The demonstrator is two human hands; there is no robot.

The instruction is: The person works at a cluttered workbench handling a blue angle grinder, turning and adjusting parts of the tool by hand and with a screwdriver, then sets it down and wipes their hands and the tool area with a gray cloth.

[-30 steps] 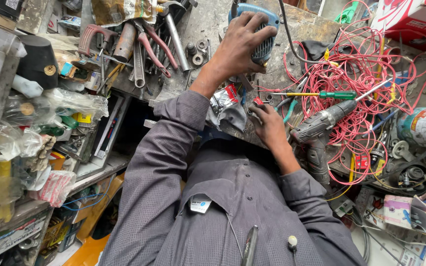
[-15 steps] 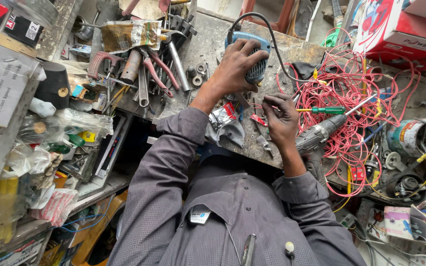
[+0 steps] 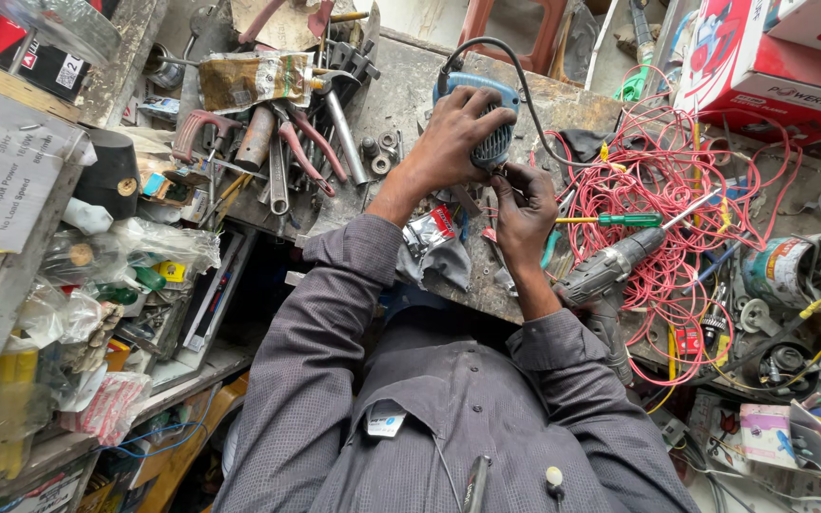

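Observation:
A blue power tool [image 3: 486,119] with a black cord lies on the worn workbench [image 3: 401,90]. My left hand [image 3: 453,138] is wrapped over its body and grips it. My right hand [image 3: 523,204] is just below the tool, fingertips pinched against its lower edge; whether it holds some small part I cannot tell. Both arms are in grey sleeves.
A tangle of red wire [image 3: 658,204] fills the bench to the right, with a green-handled screwdriver [image 3: 620,220] and a grey drill [image 3: 605,275] on it. Pliers and wrenches [image 3: 287,152] lie at left. Cluttered shelves [image 3: 78,285] stand left, a red box [image 3: 762,66] top right.
My right hand has risen from the bench's front edge up to the blue tool. My left hand has stayed on the tool.

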